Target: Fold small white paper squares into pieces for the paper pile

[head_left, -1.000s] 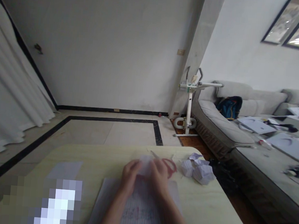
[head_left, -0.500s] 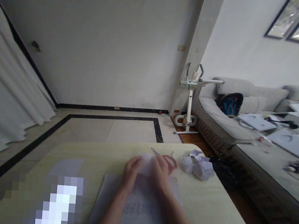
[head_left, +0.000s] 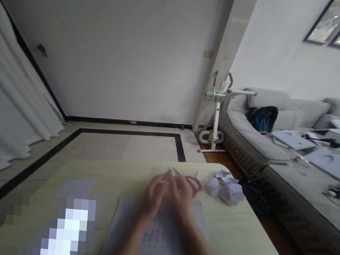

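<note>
- Above the far edge of the ruled sheet (head_left: 161,242), your left hand (head_left: 155,190) and right hand (head_left: 183,192) meet, fingertips drawn together.
- Both hands appear to grip a small pale paper piece (head_left: 169,175) between them; blur and your fingers hide most of it, so its exact shape cannot be told.
- This two-sided hold likely keeps the piece steady, leaving thumbs and fingers free to work its edges.
- Your forearms pass over the ruled sheet, which lies flat on the table (head_left: 115,178); it probably serves as a work surface.
- Scissors (head_left: 194,186) lie just beyond the right hand, red handles to the right. Contact with your fingers cannot be determined. That position presumably keeps them within reach.
- Crumpled papers (head_left: 230,191) sit farther right, near the table edge, apart from your hands; the spacing seems to keep the working spot unobstructed.
- A loose flat sheet (head_left: 77,187) rests well to the left, perhaps set aside there to avoid creasing.
</note>
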A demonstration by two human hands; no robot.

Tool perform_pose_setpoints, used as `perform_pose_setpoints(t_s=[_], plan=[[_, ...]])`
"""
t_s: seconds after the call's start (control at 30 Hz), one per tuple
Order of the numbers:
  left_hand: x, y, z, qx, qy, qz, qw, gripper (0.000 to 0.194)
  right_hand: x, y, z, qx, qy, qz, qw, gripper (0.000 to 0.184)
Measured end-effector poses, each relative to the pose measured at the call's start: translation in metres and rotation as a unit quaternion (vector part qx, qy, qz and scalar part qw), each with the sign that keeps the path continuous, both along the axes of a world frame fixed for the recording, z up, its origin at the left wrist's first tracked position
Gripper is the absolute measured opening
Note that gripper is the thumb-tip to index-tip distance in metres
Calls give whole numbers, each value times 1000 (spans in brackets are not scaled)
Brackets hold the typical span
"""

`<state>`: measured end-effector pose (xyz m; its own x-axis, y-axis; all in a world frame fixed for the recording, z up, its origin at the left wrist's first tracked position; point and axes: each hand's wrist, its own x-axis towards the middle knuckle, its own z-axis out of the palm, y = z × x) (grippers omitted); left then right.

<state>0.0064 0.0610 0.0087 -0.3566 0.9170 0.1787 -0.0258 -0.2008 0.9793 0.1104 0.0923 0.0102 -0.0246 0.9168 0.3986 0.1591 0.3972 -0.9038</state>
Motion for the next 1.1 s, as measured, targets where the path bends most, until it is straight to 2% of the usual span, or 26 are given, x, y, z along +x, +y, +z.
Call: perform_pose_setpoints(t_s=[0.2, 0.27, 0.43, 0.6, 0.77, 0.97, 1.03, 1.1], plan=[[-1, -4, 4, -75, -29, 3, 997, 40, 0, -6, 4, 60, -70, 84, 992, 29], [-2, -3, 4, -88, -40, 14, 995, 38, 1, -6, 5, 61, -77, 73, 993, 29], [-4, -2, 2, -109, -56, 11, 992, 35, 0, 0, -2, 36, -47, -15, 998, 26], [-3, -3, 3, -110, -43, -18, 993, 37, 0, 4, -3, -17, -14, -14, 1000, 14], [-3, -2, 1, -109, -21, -27, 993, 39, -1, -3, 6, -62, 33, 7, 998, 17], [-3, 0, -1, -85, -45, -45, 994, 35, 1, -3, 12, -63, 48, 20, 997, 19], [-2, 0, -2, -93, -77, -50, 991, 34, 4, 1, 20, -59, 53, 7, 997, 21], [-1, 0, -1, -98, -120, -52, 987, 35, 4, -1, 37, -58, 71, -12, 996, 21]])
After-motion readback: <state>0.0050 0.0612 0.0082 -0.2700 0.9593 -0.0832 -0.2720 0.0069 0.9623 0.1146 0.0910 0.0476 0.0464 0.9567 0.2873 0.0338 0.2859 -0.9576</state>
